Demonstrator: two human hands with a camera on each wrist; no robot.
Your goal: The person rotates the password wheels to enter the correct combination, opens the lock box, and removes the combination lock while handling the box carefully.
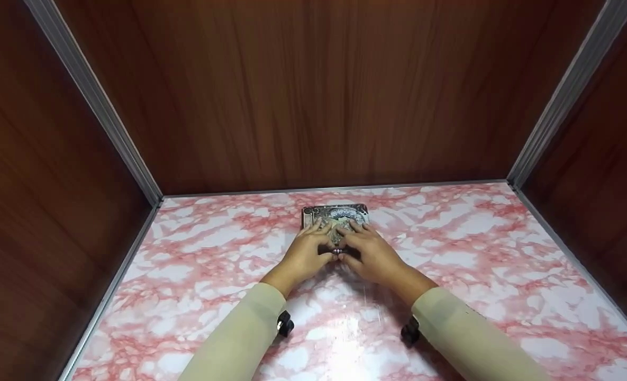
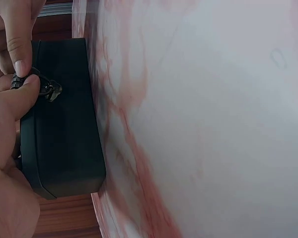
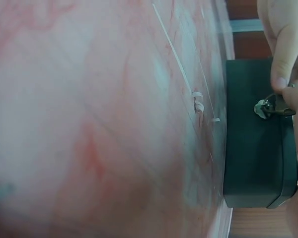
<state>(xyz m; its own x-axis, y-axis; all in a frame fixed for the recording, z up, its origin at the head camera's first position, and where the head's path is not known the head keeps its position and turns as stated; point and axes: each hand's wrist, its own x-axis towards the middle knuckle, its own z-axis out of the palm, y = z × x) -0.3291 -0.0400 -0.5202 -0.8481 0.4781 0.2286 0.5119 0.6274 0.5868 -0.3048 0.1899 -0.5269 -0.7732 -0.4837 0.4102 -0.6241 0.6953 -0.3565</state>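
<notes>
A small box [image 1: 337,212] with a dark printed lid lies on the table, its dark green front [image 2: 64,134] facing me. A metal clasp [image 3: 261,109] on that front carries a small combination padlock [image 2: 17,81] with ridged dials. My left hand [image 1: 307,251] comes from the left and pinches the padlock with its thumb, its other fingers spread over the lid. From the right, my right hand [image 1: 372,254] holds the padlock's other side, thumb toward the left thumb. The hands cover part of the lid and the lock body.
Beneath the box is a table [image 1: 202,296] with a red and white marbled surface. Dark wood panels [image 1: 313,95] with grey metal edges enclose it at the back and both sides. A dark wrist device [image 1: 285,323] hangs under the left sleeve, another [image 1: 410,332] under the right.
</notes>
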